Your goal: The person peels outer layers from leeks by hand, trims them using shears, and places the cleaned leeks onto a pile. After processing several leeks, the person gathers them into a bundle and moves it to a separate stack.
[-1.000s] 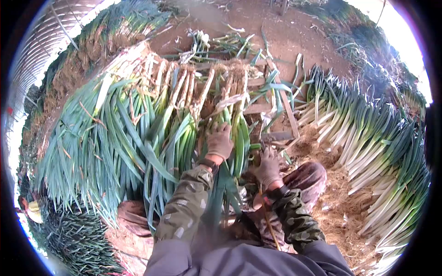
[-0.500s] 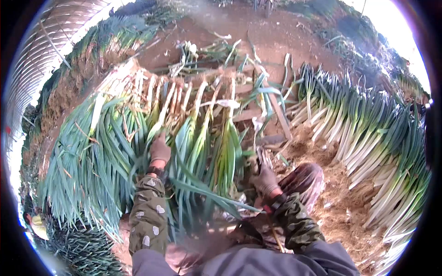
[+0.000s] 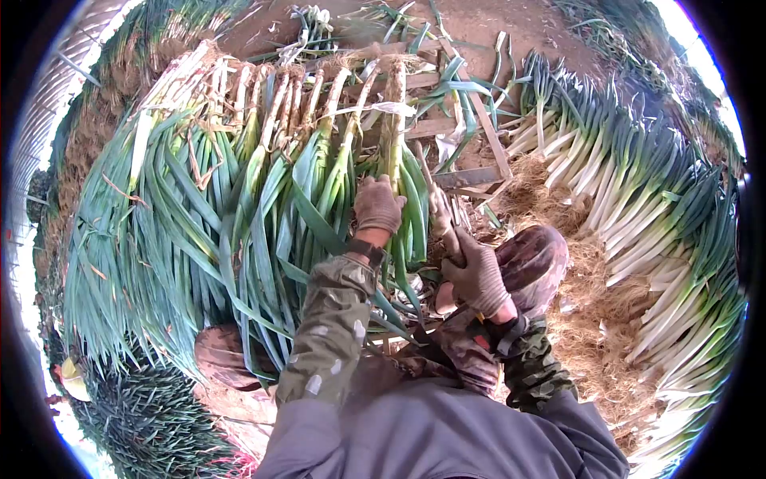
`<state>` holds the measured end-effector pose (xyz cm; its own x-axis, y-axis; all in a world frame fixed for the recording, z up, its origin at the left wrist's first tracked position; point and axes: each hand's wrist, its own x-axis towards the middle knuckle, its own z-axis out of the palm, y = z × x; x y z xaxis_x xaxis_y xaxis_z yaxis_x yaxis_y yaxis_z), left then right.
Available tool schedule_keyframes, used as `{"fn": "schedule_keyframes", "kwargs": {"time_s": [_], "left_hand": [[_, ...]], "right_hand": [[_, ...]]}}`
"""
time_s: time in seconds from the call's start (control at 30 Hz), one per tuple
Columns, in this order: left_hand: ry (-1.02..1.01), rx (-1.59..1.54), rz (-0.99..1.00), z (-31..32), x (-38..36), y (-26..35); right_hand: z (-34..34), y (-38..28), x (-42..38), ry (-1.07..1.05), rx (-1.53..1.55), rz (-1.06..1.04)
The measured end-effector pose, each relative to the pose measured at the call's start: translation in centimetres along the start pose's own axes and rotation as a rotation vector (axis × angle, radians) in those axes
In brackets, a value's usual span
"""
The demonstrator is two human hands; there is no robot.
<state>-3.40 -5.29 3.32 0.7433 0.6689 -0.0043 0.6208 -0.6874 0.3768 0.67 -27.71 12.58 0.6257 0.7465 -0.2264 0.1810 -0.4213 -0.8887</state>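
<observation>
Long green onions (image 3: 159, 239) worked by 2 gloved hands, with clock directions read from the centre of the view. The onions spread in a broad row from 9 to 11 o'clock, their leaves flat, strap-like and blue-green, their root ends rough with dry soil. The left hand (image 3: 378, 206), in ribbed brownish knit, lies near the centre towards 12 o'clock, fingers bent against the leaf bases of a thick, earth-coated stalk (image 3: 392, 134); whether it grips or only touches cannot be told. A pale, crumpled strip (image 3: 383, 109) crosses this stalk. The right hand (image 3: 476, 275), apart from the left and towards 4 o'clock, is closed around a slender brown tool (image 3: 438, 209) pointing to 11 o'clock, its kind unclear. At 1 o'clock, a rough timber frame (image 3: 481, 120). At 3 o'clock, smooth white-shafted onions (image 3: 638, 207) in a curved fan; at 4 o'clock, fibrous, straw-coloured litter (image 3: 606, 327); at 8 o'clock, a heap of dark, spiky leaves (image 3: 152, 423)
</observation>
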Motion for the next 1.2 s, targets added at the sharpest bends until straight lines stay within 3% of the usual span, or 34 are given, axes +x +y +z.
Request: {"fn": "schedule_keyframes", "kwargs": {"time_s": [0.03, 0.1, 0.13, 0.23, 0.3, 0.4, 0.5, 0.67, 0.77, 0.93, 1.1, 1.2], "left_hand": [[-0.014, -0.041, -0.031, 0.7, -0.2, 0.1], [-0.055, -0.123, -0.096, 1.8, -1.3, 1.1], [-0.003, -0.122, -0.042, 3.7, -1.7, 0.5], [-0.036, -0.147, -0.09, 0.8, -3.5, 3.0], [-0.044, -0.286, 0.002, 2.1, -2.8, 1.0], [0.019, -0.222, -0.051, 1.7, -2.3, 0.3], [0.052, -0.153, -0.046, 1.6, -1.8, 0.1], [0.098, -0.155, -0.062, 1.9, -1.6, 0.6], [0.113, -0.184, -0.057, 2.5, -1.2, 0.3], [0.081, -0.136, -0.069, 1.9, -0.6, 1.2], [0.111, -0.03, 0.016, 2.5, 0.1, 1.4], [0.057, 0.04, -0.031, 2.3, 0.7, 1.7]], "right_hand": [[0.8, 3.1, 0.4, 0.041, -0.151, -0.152], [1.8, 4.6, 0.1, 0.039, -0.259, -0.232], [2.0, 4.7, -0.1, 0.069, -0.205, -0.18], [2.0, 5.4, 0.1, 0.168, -0.288, -0.152], [1.7, 6.6, 0.1, 0.138, -0.318, -0.154], [0.7, 5.4, 0.1, 0.108, -0.271, -0.014], [1.5, 6.1, 0.1, 0.065, -0.408, -0.124], [2.3, 6.3, 0.5, 0.07, -0.431, -0.123], [2.7, 7.6, 2.0, 0.168, -0.505, -0.197], [3.3, 7.0, 3.7, 0.081, -0.519, -0.067], [2.7, 7.3, 5.7, 0.103, -0.531, -0.089], [2.1, 7.0, 7.6, 0.129, -0.588, -0.105]]}}
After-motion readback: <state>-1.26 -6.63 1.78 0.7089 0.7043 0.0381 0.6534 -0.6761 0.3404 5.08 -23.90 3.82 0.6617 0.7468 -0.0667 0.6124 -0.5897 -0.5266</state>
